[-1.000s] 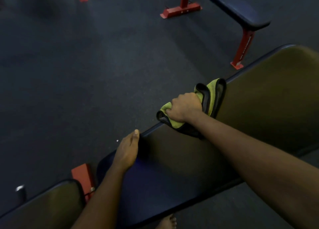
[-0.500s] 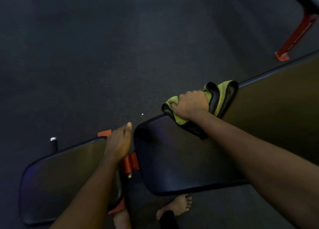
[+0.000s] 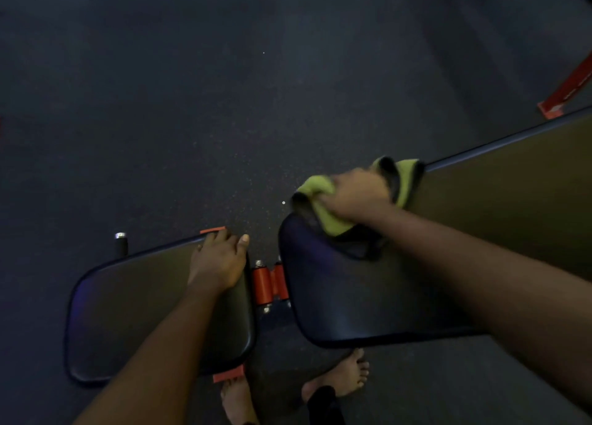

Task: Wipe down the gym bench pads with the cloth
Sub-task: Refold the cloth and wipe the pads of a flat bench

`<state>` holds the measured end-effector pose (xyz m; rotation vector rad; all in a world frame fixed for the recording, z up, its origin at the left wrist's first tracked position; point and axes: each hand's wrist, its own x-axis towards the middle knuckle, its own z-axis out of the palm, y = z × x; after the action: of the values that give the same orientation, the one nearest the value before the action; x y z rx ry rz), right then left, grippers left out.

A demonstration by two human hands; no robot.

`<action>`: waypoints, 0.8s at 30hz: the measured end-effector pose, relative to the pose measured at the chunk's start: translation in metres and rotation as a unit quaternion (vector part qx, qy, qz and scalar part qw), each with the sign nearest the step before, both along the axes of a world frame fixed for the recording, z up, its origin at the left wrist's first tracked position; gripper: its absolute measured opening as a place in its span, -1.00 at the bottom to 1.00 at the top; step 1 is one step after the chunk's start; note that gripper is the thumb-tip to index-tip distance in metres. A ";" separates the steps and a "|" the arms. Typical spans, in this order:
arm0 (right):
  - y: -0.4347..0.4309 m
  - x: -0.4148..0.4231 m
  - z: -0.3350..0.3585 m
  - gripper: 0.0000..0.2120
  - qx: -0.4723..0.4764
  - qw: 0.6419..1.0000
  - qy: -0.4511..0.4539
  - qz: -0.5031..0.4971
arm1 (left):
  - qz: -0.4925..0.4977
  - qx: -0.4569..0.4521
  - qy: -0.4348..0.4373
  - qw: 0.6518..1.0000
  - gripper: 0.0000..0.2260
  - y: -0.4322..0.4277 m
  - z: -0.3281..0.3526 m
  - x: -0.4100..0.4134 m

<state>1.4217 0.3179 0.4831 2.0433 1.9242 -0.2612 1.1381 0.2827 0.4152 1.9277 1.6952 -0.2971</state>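
A dark padded gym bench lies across the view in two parts: a short seat pad (image 3: 134, 312) at the lower left and a long back pad (image 3: 368, 303) running up to the right. My right hand (image 3: 355, 197) grips a bunched yellow-green cloth with a black edge (image 3: 323, 213) on the far corner of the back pad's near end. My left hand (image 3: 217, 261) rests on the seat pad's far right corner, fingers laid over the edge.
A red hinge bracket (image 3: 270, 285) joins the two pads. A chrome-tipped black post (image 3: 121, 243) stands beyond the seat pad. The red foot of another bench (image 3: 563, 94) is at the right edge. My bare feet (image 3: 339, 379) stand on the dark speckled floor.
My right hand has slid the cloth down the back pad's far edge to its end corner. My left hand has moved from the back pad to the seat pad. The view has tilted down.
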 end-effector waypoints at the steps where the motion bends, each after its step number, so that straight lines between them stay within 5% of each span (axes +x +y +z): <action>1: 0.003 0.023 0.011 -0.40 0.008 0.999 -0.025 -0.032 | -0.004 -0.002 -0.002 1.000 -0.52 0.000 0.001 0.000; 7: 0.013 -0.003 0.006 -0.41 -0.020 0.997 -0.076 -0.029 | 0.011 0.007 -0.073 0.997 -0.51 0.005 0.000 -0.019; 13: -0.024 -0.127 -0.067 -0.55 -0.093 0.971 -0.092 0.201 | 0.041 0.031 -0.049 0.997 -0.53 0.002 -0.017 -0.058; 19: -0.142 -0.143 -0.111 -0.64 -0.186 0.940 -0.045 0.281 | 0.025 0.000 -0.045 0.999 -0.50 -0.004 -0.017 -0.058; 24: -0.098 -0.124 -0.082 -0.48 -0.077 0.960 -0.049 0.264 | 0.008 -0.017 -0.045 0.999 -0.46 -0.006 -0.013 -0.060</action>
<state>1.2975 0.2201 0.4015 1.3523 2.2168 -0.1670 1.0784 0.2770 0.4025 1.8734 1.6363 -0.2268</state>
